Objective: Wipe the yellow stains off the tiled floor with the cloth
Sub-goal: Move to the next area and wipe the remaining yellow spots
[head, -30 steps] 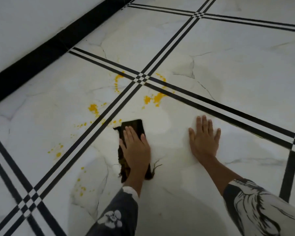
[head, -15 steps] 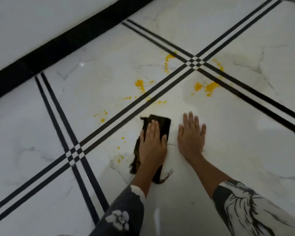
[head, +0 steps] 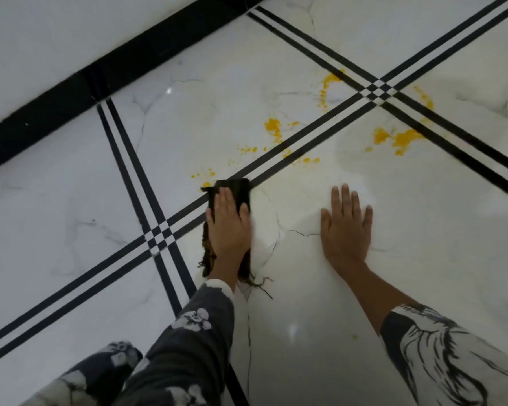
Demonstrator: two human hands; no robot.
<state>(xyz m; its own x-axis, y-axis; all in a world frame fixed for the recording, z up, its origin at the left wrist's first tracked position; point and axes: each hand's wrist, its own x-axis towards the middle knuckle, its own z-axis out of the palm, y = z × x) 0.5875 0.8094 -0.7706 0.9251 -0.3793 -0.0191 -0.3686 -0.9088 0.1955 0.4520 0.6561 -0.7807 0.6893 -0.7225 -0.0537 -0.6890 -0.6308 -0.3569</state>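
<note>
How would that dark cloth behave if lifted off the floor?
Probably floppy: the dark cloth lies flat under the left hand, loose threads trailing from its frayed end. Likely light, and apt to slide easily on the glossy tiled floor.

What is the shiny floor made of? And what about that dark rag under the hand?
The floor looks like glossy tile, perhaps polished ceramic or stone: it mirrors light spots and shows grey veins. The rag under the left hand looks like soft matte fabric, with loose threads fraying at its near end.
</note>
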